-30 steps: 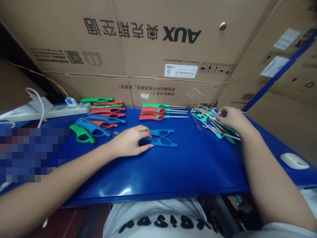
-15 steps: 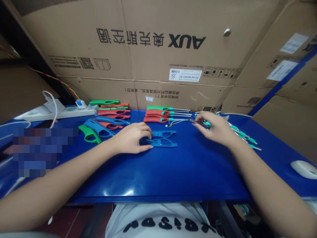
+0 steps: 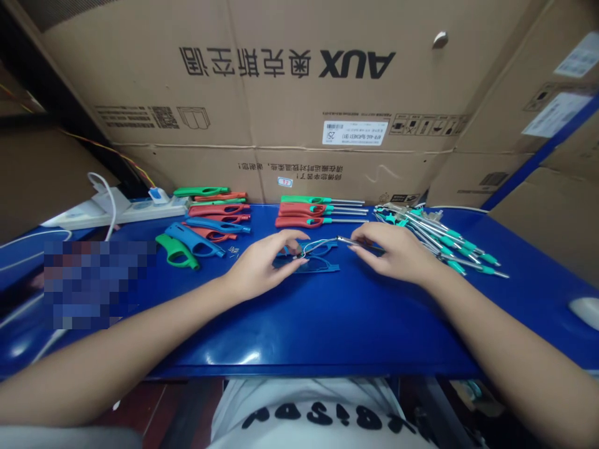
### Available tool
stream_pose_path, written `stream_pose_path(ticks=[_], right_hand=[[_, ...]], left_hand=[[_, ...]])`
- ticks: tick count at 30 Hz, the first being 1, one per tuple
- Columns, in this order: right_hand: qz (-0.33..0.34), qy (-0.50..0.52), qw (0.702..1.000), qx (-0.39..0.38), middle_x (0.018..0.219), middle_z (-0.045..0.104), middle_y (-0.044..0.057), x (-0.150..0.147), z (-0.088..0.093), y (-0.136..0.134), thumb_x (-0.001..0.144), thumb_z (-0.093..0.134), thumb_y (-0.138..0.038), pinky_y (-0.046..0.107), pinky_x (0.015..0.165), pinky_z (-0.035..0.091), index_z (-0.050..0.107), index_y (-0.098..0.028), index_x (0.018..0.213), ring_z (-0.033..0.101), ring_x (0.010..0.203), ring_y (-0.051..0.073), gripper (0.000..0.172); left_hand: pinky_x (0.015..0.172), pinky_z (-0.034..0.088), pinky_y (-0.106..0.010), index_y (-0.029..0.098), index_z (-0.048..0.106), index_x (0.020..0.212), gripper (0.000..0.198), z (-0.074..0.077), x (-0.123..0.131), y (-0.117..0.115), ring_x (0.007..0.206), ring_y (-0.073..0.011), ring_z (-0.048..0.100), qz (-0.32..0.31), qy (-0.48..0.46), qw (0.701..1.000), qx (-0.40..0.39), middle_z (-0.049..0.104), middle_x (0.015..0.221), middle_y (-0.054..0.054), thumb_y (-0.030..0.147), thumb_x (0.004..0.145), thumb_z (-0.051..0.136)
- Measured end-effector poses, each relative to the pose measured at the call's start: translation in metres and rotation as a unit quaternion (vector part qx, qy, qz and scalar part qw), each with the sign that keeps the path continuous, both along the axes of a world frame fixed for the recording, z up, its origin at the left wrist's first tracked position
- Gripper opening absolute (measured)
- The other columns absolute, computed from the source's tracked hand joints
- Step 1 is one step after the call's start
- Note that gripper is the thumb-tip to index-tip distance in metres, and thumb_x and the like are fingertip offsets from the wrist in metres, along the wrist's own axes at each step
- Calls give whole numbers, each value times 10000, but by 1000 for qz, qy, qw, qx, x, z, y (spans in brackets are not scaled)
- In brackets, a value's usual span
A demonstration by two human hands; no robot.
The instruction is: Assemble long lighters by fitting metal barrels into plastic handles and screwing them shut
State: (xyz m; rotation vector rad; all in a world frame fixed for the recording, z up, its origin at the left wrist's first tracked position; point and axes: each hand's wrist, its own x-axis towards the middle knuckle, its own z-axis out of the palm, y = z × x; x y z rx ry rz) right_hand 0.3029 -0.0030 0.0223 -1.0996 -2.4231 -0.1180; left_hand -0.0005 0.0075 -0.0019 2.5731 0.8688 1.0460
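Observation:
My right hand (image 3: 395, 246) grips a thin metal lighter tube (image 3: 347, 240) between thumb and fingers. Pale wires (image 3: 321, 241) trail from the tube's left end toward my left hand (image 3: 266, 262). That hand is curved, with thumb and forefinger apart around the wires' loose end; I see no firm hold on it. Below the fingers, two blue lighter handle halves (image 3: 327, 268) lie side by side on the blue table (image 3: 299, 330), partly covered by my left hand. Beyond my right hand is a pile of metal tubes with teal parts (image 3: 449, 240).
Red and green lighters with tubes (image 3: 304, 210) line up at the back. Several coloured handle shells (image 3: 218, 212) lie at back left, with tiny metal pieces (image 3: 234, 251) nearby. A power strip (image 3: 126, 213), a white object (image 3: 584, 312) at right and a cardboard wall (image 3: 281, 112) surround the table.
My left hand has lifted off the blue handle halves and its fingers have spread. My right hand has brought the tube left and nearer, so its wires now reach the left hand.

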Motion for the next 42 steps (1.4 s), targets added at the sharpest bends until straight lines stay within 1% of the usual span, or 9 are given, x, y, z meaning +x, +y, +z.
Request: stream_pose_path(ticks=[4,8,12,15,19,22,32,36,42], right_hand=[[2,-7,1000,-17,1002,752,79,1,-3,1,958,539,-301,353,771,529,658,-219,1045,705,897,238,168],[53,10,995,-82,1113,752,97,-1,0,-1,985,491,-276,380,874,535,691,-216,1111,697,1016,248,244],[117,47,975,-181,1017,749,77,-4,8,-5,1007,459,-290,318,796,532,701,-203,1067,688,881,194,264],[104,69,969,-212,965,750,59,-4,11,-6,1011,478,-351,299,758,516,701,-195,1015,667,821,177,273],[61,61,972,-219,825,731,26,-3,12,-6,1001,504,-430,275,656,474,697,-205,1072,628,693,160,306],[63,50,972,-219,775,710,11,-2,12,-6,1007,488,-428,264,626,458,671,-220,1182,619,657,158,328],[64,38,977,-202,1211,736,48,-2,6,-4,1017,472,-371,326,856,538,643,-265,1268,713,982,207,321],[74,27,976,-203,1341,685,33,-1,2,-2,1022,473,-362,384,1022,503,630,-291,1325,661,1196,232,348],[80,-5,972,-222,1319,698,20,-1,0,-4,1023,471,-360,375,1023,493,665,-293,1279,656,1200,231,327]], left_hand=[[799,566,-232,199,617,1219,310,4,1,-3,806,-134,698,15,-41,999,-8,723,901,-15,330,942,661],[711,557,-219,179,684,1112,261,8,3,-3,699,-127,681,35,-111,991,-66,724,776,-6,376,943,650],[611,536,-217,155,728,906,323,9,5,3,621,-135,666,46,-139,970,-194,716,690,-22,471,917,660],[576,520,-212,142,719,798,410,5,5,10,590,-124,638,17,-109,957,-267,714,683,-34,534,897,657],[567,519,-224,137,758,872,414,1,7,13,593,-123,629,-16,-107,937,-333,728,711,-43,547,842,713],[591,523,-235,138,780,945,390,-1,8,11,634,-133,648,-21,-118,929,-350,753,770,-59,498,797,772],[599,505,-236,146,783,911,323,-1,8,7,660,-145,653,0,-95,950,-298,751,781,-55,457,829,745],[643,515,-238,155,787,926,249,4,7,1,696,-144,658,-8,-77,979,-188,745,808,-51,389,862,733],[680,511,-221,158,777,979,179,11,5,-6,714,-124,654,-27,-40,998,-42,737,832,-41,296,933,672]])
